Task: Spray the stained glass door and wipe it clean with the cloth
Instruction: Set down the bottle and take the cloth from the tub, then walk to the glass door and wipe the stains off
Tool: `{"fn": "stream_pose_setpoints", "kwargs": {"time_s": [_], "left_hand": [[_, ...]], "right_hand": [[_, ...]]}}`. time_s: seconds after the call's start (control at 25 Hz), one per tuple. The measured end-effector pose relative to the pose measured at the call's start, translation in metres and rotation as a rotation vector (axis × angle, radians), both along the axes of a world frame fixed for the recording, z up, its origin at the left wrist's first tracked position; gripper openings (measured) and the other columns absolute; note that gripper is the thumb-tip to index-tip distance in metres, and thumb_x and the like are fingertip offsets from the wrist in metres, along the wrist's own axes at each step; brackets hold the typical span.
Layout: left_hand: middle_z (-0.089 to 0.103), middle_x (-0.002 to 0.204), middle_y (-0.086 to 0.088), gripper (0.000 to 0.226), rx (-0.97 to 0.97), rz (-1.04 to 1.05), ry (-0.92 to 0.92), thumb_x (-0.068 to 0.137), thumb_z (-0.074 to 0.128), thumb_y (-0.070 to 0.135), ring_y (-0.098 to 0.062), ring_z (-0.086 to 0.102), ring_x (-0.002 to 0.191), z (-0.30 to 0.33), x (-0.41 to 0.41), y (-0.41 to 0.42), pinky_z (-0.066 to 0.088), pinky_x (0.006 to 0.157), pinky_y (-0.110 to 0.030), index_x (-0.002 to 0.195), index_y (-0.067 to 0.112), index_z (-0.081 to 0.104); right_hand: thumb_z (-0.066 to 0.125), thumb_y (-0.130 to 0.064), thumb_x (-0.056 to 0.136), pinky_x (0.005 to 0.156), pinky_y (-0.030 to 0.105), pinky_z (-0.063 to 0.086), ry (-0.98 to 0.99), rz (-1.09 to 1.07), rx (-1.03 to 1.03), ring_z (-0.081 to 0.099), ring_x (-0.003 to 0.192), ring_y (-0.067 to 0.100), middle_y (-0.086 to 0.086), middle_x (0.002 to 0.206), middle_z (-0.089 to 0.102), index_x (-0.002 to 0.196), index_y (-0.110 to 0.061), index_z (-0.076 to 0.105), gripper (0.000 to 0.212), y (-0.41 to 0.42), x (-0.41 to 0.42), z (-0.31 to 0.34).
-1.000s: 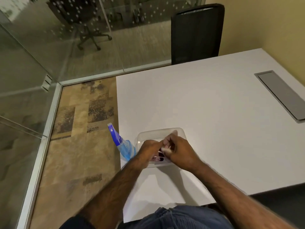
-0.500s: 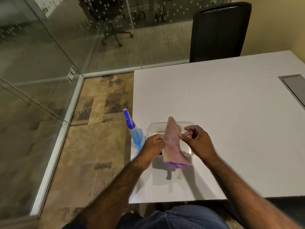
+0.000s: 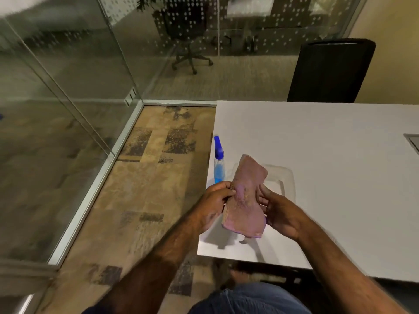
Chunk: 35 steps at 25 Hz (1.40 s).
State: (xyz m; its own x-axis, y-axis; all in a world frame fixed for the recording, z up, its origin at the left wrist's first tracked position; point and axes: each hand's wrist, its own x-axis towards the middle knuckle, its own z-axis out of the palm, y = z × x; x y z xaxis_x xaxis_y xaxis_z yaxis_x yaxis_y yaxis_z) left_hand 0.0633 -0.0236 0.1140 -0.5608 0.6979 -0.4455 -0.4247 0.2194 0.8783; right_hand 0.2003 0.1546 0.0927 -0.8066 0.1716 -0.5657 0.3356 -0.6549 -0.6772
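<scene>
Head view: at lower centre of the frame, the left hand (image 3: pixel 212 201) and right hand (image 3: pixel 280 213) pinch the pink cloth (image 3: pixel 246 198) by its side edges — held up above the white table (image 3: pixel 317 143). Just left of it stands the blue spray bottle (image 3: pixel 219 164); a clear tray (image 3: pixel 286 180) lies behind. Glass door (image 3: pixel 56 105) fills the left.

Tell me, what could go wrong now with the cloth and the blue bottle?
1. The spray bottle stands right at the table edge, just beyond the left hand. A bump while reaching could knock it to the floor.
2. Both hands hold the cloth, the right hand on its other side. One hand must let go to spray, and the loose cloth might slip down.
</scene>
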Motion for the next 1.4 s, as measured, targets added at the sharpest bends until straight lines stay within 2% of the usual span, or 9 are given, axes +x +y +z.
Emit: {"fn": "stream_pose_setpoints", "kwargs": {"time_s": [0.12,0.2,0.48,0.64,0.8,1.0,1.12,1.28,1.4], "left_hand": [[0.072,0.094,-0.009,0.023,0.033,0.072,-0.029,0.106,0.049,0.003,-0.02,0.068,0.09,0.0,0.005,-0.053,0.056,0.081,-0.03,0.1,0.009,0.071],[0.073,0.086,-0.004,0.025,0.024,0.11,-0.017,0.106,0.049,0.004,-0.016,0.069,0.079,-0.001,0.011,-0.09,0.056,0.073,-0.029,0.094,0.01,0.07],[0.076,0.091,-0.004,0.017,-0.061,0.416,0.081,0.103,0.06,0.009,-0.02,0.068,0.082,-0.028,0.016,-0.223,0.055,0.072,-0.028,0.1,0.014,0.076],[0.069,0.093,-0.013,0.017,-0.086,0.645,0.135,0.107,0.056,0.01,-0.018,0.064,0.072,-0.023,0.025,-0.304,0.053,0.058,-0.021,0.113,0.003,0.07],[0.071,0.105,-0.018,0.019,-0.114,0.872,0.222,0.108,0.057,0.014,-0.025,0.065,0.095,-0.022,0.039,-0.389,0.051,0.079,-0.031,0.093,0.02,0.066],[0.073,0.11,-0.016,0.012,-0.191,1.112,0.316,0.108,0.058,0.021,-0.025,0.067,0.102,-0.019,0.061,-0.482,0.048,0.085,-0.031,0.102,0.022,0.068],[0.07,0.103,-0.006,0.009,-0.224,1.248,0.366,0.107,0.06,0.017,-0.02,0.064,0.1,-0.02,0.077,-0.528,0.048,0.09,-0.03,0.105,0.021,0.068],[0.071,0.111,0.009,0.019,-0.334,1.378,0.387,0.105,0.063,0.018,-0.005,0.066,0.105,-0.02,0.097,-0.587,0.047,0.096,-0.015,0.123,0.017,0.069],[0.071,0.122,-0.001,0.028,-0.39,1.466,0.395,0.104,0.064,0.017,-0.013,0.066,0.116,-0.021,0.102,-0.634,0.048,0.099,-0.015,0.131,0.008,0.068]], "right_hand": [[0.077,-0.026,0.098,0.125,0.054,0.042,0.042,-0.001,-0.136,0.063,0.133,0.037,0.024,0.148,0.066,0.142,-0.001,0.068,0.051,-0.044,-0.003,0.002],[0.073,-0.013,0.1,0.123,0.055,0.045,0.077,0.006,-0.231,0.06,0.137,0.036,0.025,0.157,0.057,0.152,0.0,0.057,0.056,-0.079,-0.006,0.006],[0.081,-0.009,0.086,0.095,0.042,0.065,0.184,0.026,-0.217,0.073,0.125,0.028,0.02,0.145,0.068,0.144,-0.008,0.063,0.061,-0.208,-0.03,0.019],[0.065,-0.011,0.095,0.091,0.041,0.067,0.196,0.186,-0.181,0.078,0.115,0.026,0.017,0.13,0.077,0.138,-0.007,0.065,0.043,-0.278,-0.046,0.035],[0.052,-0.016,0.109,0.09,0.042,0.068,0.196,0.339,-0.117,0.08,0.108,0.024,0.014,0.123,0.08,0.136,-0.008,0.068,0.032,-0.347,-0.07,0.038],[0.062,-0.023,0.104,0.099,0.045,0.065,0.321,0.504,-0.074,0.071,0.126,0.031,0.022,0.146,0.067,0.153,-0.003,0.055,0.054,-0.429,-0.107,0.038],[0.068,-0.028,0.102,0.085,0.042,0.065,0.422,0.56,0.052,0.071,0.121,0.036,0.023,0.142,0.07,0.149,-0.006,0.059,0.052,-0.487,-0.123,0.039],[0.065,-0.017,0.109,0.099,0.033,0.059,0.656,0.554,0.465,0.076,0.111,0.011,-0.007,0.111,0.083,0.122,-0.022,0.074,0.017,-0.569,-0.131,0.051],[0.055,0.009,0.105,0.11,0.029,0.052,0.926,0.71,0.679,0.069,0.121,0.002,-0.004,0.124,0.079,0.129,-0.019,0.072,0.04,-0.626,-0.142,0.053]]}}
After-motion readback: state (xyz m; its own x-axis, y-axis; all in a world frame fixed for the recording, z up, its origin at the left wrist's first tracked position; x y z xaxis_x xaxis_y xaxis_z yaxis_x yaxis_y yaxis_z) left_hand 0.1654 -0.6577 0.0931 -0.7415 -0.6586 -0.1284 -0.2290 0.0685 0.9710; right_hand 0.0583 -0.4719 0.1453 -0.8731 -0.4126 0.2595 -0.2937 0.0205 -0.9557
